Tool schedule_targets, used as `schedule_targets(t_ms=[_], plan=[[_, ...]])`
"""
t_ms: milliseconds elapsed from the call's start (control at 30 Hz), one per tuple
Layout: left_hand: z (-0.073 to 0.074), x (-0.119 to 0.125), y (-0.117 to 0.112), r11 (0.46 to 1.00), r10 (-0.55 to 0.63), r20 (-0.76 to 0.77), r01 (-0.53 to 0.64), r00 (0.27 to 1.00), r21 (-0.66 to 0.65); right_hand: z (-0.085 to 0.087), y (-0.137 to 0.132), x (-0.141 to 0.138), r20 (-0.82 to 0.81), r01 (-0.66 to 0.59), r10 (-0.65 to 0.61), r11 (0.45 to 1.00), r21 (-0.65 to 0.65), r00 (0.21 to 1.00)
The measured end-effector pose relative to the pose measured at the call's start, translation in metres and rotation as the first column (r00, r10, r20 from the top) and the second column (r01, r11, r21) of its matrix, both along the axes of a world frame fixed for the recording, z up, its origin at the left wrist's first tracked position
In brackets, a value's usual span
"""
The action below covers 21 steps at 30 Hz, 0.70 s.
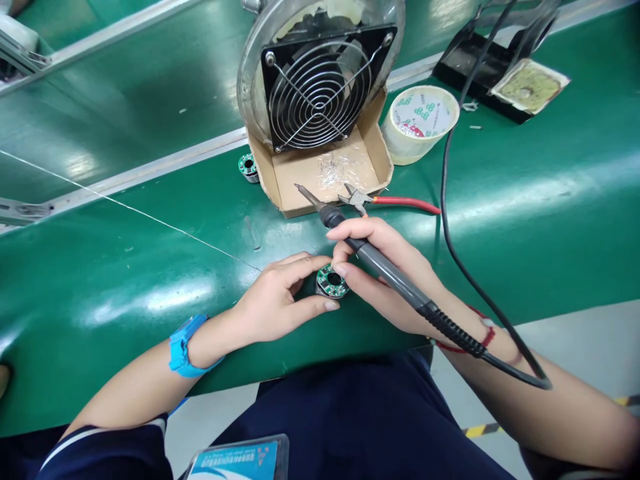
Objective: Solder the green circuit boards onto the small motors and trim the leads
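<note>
A small ring-shaped green circuit board on a round metal part (332,283) rests on the green mat in front of me. My left hand (280,293) grips it from the left between thumb and forefinger. In my right hand (385,270) lies a soldering iron (385,267), its tip pointing up and left over a cardboard tray. The right thumb and a fingertip are pinched together at the upper right rim of the board; whether they hold something tiny there is hidden. A thin strand of solder wire (125,204) runs from the left edge to behind my left hand.
The cardboard tray (300,193) with wire clippings stands below a fan with a wire guard (320,100). Red-handled cutters (405,201) lean on its front edge. A tape roll (423,120), an iron stand with sponge (530,87) and the black cable (445,173) are right. Another round board part (249,167) sits left.
</note>
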<state>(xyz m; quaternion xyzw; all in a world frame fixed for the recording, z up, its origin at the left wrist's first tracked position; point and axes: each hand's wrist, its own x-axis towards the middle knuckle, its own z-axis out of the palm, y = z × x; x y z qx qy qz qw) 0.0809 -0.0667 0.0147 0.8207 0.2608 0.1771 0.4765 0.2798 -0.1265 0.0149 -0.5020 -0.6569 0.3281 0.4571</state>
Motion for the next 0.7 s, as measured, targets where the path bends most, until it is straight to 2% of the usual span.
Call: schedule_targets(t_ms=[100, 167, 233, 333, 400, 467, 533, 600, 667, 700], plan=[[-0.002, 0.003, 0.003, 0.995, 0.079, -0.038, -0.077, 0.996, 0.068, -0.008, -0.002, -0.004, 0.041, 0.1, -0.101, 0.995, 0.027, 0.994], [-0.007, 0.006, 0.005, 0.986, 0.138, -0.074, -0.13, 0.988, 0.104, -0.015, -0.002, -0.008, 0.172, 0.119, -0.128, 0.991, 0.065, 0.977], [-0.013, 0.006, 0.007, 0.981, 0.188, -0.121, -0.18, 0.975, 0.072, -0.022, 0.0, -0.01, 0.312, 0.101, -0.128, 0.99, 0.102, 0.941], [-0.021, 0.004, 0.012, 0.942, 0.286, -0.061, -0.292, 0.956, -0.163, -0.031, 0.004, -0.01, 0.45, 0.095, -0.133, 0.99, 0.107, 0.883], [-0.023, 0.001, 0.014, 0.868, 0.363, 0.055, -0.316, 0.93, -0.383, -0.031, 0.005, -0.011, 0.472, 0.085, -0.127, 0.99, 0.111, 0.872], [-0.021, -0.001, 0.014, 0.793, 0.416, 0.136, -0.286, 0.899, -0.538, -0.026, 0.004, -0.016, 0.433, 0.065, -0.124, 0.987, 0.149, 0.893], [-0.018, -0.001, 0.01, 0.753, 0.432, 0.176, -0.245, 0.885, -0.611, -0.02, 0.001, -0.025, 0.367, 0.061, -0.134, 0.977, 0.202, 0.92], [-0.014, 0.0, 0.004, 0.74, 0.421, 0.206, -0.203, 0.883, -0.641, -0.015, -0.001, -0.037, 0.313, 0.071, -0.145, 0.969, 0.236, 0.939], [-0.009, 0.0, -0.001, 0.746, 0.396, 0.233, -0.163, 0.888, -0.645, -0.014, -0.002, -0.046, 0.281, 0.067, -0.141, 0.964, 0.256, 0.949], [-0.006, -0.001, -0.002, 0.769, 0.361, 0.246, -0.138, 0.9, -0.624, -0.014, -0.002, -0.049, 0.271, 0.067, -0.141, 0.961, 0.268, 0.952]])
